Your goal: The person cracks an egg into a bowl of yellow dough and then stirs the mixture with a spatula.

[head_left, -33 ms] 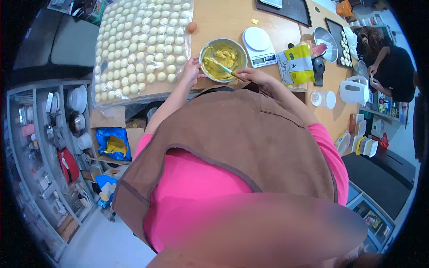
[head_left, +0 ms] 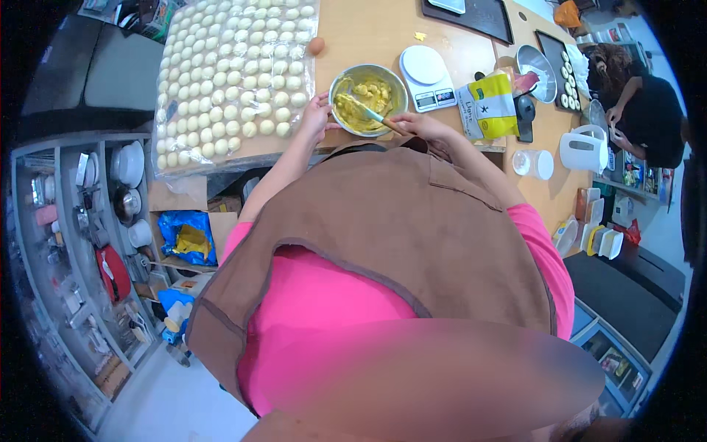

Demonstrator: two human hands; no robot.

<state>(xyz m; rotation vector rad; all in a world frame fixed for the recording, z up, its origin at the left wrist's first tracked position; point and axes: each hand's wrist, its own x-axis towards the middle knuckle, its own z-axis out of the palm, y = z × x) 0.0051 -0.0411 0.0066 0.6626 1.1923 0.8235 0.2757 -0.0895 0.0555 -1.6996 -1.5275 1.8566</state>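
Observation:
A metal mixing bowl (head_left: pixel 403 82) stands near the table's front edge, with a lumpy yellow mixture (head_left: pixel 374 94) inside. My left hand (head_left: pixel 317 119) grips the bowl at its left side, its lower fingers partly hidden by the wall. My right hand (head_left: pixel 421 127) is closed around the wooden handle of a spatula (head_left: pixel 379 118). The spatula slants over the near right rim, its light green part leading down into the mixture at the bowl's left. Just right of the bowl sits a white kitchen scale (head_left: pixel 425 68).
Rows of pale dough balls (head_left: pixel 221 77) cover a plastic sheet on the left. An egg (head_left: pixel 317 46) lies beside them. To the right are a yellow-and-white pouch (head_left: pixel 489 109), a steel bowl (head_left: pixel 536 65), a white hand mixer (head_left: pixel 583 149) and a tray (head_left: pixel 557 70). Another person (head_left: pixel 648 118) works at far right.
The spatula's blade has shifted slightly within the mixture. Both hands and the bowl stay in almost the same place.

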